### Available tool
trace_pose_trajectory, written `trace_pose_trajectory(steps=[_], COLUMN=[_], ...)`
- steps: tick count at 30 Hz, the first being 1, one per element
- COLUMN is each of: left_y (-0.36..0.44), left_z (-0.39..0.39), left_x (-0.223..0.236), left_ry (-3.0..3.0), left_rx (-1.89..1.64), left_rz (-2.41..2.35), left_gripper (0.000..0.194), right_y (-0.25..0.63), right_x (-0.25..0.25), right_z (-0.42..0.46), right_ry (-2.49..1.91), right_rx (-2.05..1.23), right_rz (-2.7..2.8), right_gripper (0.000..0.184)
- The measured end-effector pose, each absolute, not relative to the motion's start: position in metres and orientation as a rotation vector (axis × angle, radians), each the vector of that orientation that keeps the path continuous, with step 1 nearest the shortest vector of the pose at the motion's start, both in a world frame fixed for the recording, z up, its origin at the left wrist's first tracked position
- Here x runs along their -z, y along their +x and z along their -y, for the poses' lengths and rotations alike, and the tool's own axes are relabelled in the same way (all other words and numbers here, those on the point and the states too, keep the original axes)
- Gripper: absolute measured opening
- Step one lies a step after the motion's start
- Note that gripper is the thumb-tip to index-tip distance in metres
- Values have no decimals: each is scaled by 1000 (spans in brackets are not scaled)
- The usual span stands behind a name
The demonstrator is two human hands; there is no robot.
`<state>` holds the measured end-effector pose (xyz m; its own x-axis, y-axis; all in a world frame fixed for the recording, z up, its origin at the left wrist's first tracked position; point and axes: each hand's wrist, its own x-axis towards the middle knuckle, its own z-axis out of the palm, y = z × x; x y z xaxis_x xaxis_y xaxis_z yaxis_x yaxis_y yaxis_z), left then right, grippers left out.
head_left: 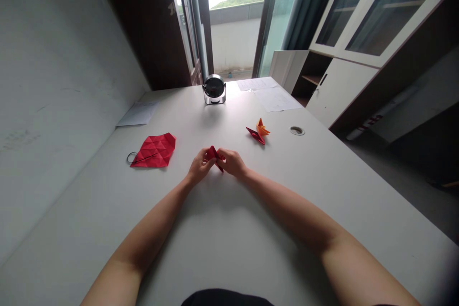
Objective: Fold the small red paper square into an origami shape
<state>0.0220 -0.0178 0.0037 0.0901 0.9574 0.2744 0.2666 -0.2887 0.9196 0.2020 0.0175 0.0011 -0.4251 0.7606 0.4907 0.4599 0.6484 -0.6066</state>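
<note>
A small piece of folded red origami paper (212, 152) is held just above the white table, at the middle of the view. My left hand (201, 165) pinches its left side, with the thumb on the near face. From the other side, my right hand (232, 161) grips it with thumb and fingers closed. A pointed red end sticks out below, between the two hands. My fingers hide much of the paper, so its full shape cannot be made out.
A creased red sheet (158, 149) lies left with a thin dark looped item (132, 157) on it. Right are an orange and red folded paper piece (258, 132) and a cable hole (297, 130). A round black device (214, 88) and papers (274, 99) stand farther back.
</note>
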Motion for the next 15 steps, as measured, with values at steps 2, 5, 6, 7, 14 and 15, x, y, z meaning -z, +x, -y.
trace_pose_trajectory(steps=[2,5,6,7,14,15], left_y=[22,21,21,20,20,20], left_z=[18,18,18,18,15,15], left_x=[-4,-4,-4,-4,-3,-3], left_ry=[1678,1690,1701,1713,1858,1883], left_rx=[-1229,-1226,-1227,-1231,-1204,-1186], left_rz=[-1226,-1244,-1253,-1258,-1318,-1327], left_gripper=[42,47,49,50,52,50], right_y=[202,202,202,202,201,201], right_x=[0,2,2,2,3,3], right_z=[-18,-19,-19,-19,-18,-18], right_ry=[-937,-927,-927,-930,-928,-928], right_rx=[-481,-462,-451,-439,-394,-393], right_rz=[2099,2108,2109,2109,2104,2103], right_gripper=[15,14,13,12,13,13])
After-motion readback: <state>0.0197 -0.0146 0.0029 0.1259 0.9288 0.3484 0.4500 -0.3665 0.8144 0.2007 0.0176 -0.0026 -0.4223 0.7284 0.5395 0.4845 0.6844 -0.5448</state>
